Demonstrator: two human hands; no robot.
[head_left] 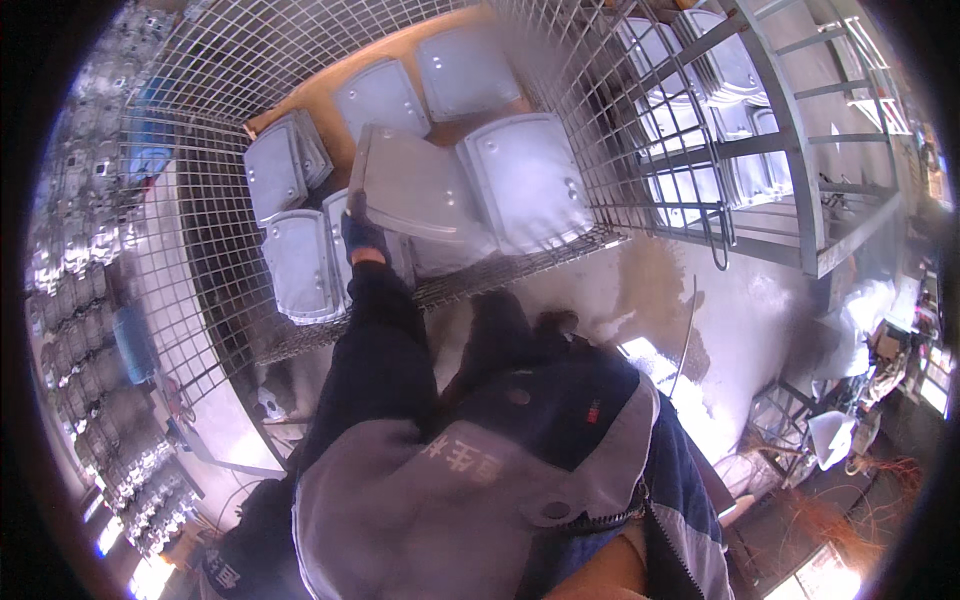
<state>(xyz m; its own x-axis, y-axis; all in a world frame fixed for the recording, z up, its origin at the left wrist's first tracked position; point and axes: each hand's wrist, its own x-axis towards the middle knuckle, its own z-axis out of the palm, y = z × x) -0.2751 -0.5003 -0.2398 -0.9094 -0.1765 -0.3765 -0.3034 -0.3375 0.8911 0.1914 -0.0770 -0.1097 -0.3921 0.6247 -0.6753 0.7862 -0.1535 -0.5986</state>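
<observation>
I lean over a wire mesh cage (200, 260) with a wooden floor. My left hand (360, 232), in a dark blue glove, grips the left edge of a grey flat metal cover (420, 185), held tilted above the others. Similar grey covers lie around it: one to its right (530, 180), two behind it (380, 95) (465, 70), and stacks on the left (280, 165) (300, 265). My dark sleeve (380, 330) runs down to my grey and blue jacket. My right hand is not visible; a dark shape (500, 325) at the cage's front edge may be its sleeve.
To the right stands a second mesh cage (700, 100) holding more grey covers, inside a grey metal frame (800, 180). Rows of shiny metal castings (80, 260) fill the left side. A wet, pale concrete floor (720, 320) lies below, with orange wire scraps (840, 500) at lower right.
</observation>
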